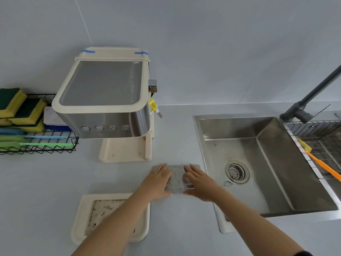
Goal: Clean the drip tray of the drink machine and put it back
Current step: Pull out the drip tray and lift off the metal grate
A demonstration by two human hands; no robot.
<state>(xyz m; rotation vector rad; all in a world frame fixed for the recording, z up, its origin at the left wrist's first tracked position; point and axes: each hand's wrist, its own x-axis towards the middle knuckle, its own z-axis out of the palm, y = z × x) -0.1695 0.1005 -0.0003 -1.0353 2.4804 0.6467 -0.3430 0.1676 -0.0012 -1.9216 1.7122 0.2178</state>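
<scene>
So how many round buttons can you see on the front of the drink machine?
4, in a row along the lower front of the drink machine: far left, centre-left, centre-right and far right. None look hidden.

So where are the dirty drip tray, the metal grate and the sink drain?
dirty drip tray (pixel 86 215): head view, left cream rim.
metal grate (pixel 177 179): head view, middle, between the hands.
sink drain (pixel 236 172): head view, strainer centre.
</scene>
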